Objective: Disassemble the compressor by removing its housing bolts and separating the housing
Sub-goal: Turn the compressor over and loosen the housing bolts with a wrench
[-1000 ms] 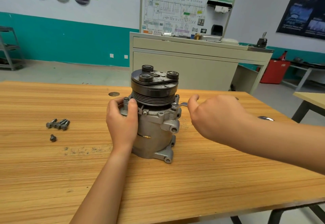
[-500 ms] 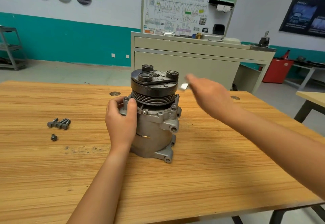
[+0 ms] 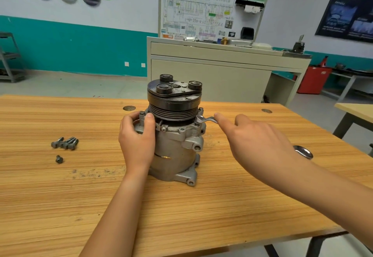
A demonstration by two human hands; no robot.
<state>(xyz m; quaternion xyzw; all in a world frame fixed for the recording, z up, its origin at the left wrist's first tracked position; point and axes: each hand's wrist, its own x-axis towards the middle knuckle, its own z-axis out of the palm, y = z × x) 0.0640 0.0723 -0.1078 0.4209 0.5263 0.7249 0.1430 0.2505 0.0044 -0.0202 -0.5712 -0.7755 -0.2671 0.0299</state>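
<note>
The grey compressor stands upright in the middle of the wooden table, its black pulley on top. My left hand grips the left side of its upper housing flange. My right hand holds a small silver wrench whose open end sits on a housing bolt at the flange's right side. The wrench handle is hidden under my palm. Several removed bolts lie together at the left, with one short bolt just in front of them.
A shiny metal tool end lies on the table behind my right wrist. A beige training cabinet stands beyond the table. Another table's corner is at the right, a grey rack at the far left.
My right hand lifted the wrench off the bolt up beside the pulley, then brought it back down onto the right-side bolt. My left hand has kept its grip on the housing.
</note>
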